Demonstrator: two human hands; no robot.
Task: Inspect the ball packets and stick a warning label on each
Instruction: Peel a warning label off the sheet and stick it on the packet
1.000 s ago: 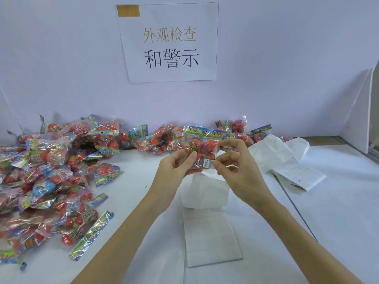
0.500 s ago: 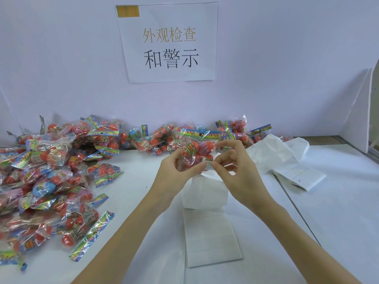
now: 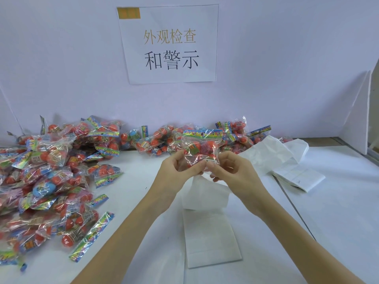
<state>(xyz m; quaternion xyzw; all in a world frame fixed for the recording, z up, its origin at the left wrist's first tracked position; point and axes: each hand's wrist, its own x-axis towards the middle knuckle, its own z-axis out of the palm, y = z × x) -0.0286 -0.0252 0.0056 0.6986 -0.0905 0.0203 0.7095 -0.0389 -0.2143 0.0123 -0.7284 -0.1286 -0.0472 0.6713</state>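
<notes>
I hold one clear ball packet [image 3: 202,147] of red balls with a colourful header strip upright above the table's middle. My left hand [image 3: 176,171] pinches its lower left edge. My right hand [image 3: 233,173] presses with the thumb on the packet's bottom edge, where a small white warning label [image 3: 211,160] sits. A long white sheet of label backing [image 3: 207,228] lies on the table below my hands.
A big heap of ball packets [image 3: 47,181] covers the table's left side and more packets [image 3: 155,140] line the back wall. Folded label sheets [image 3: 297,175] lie to the right. A paper sign [image 3: 170,44] hangs on the wall. A white panel [image 3: 356,115] stands at far right.
The packet has been turned more upright, header strip on top. My right fingers have dropped from its upper right side to the bottom edge, over the label.
</notes>
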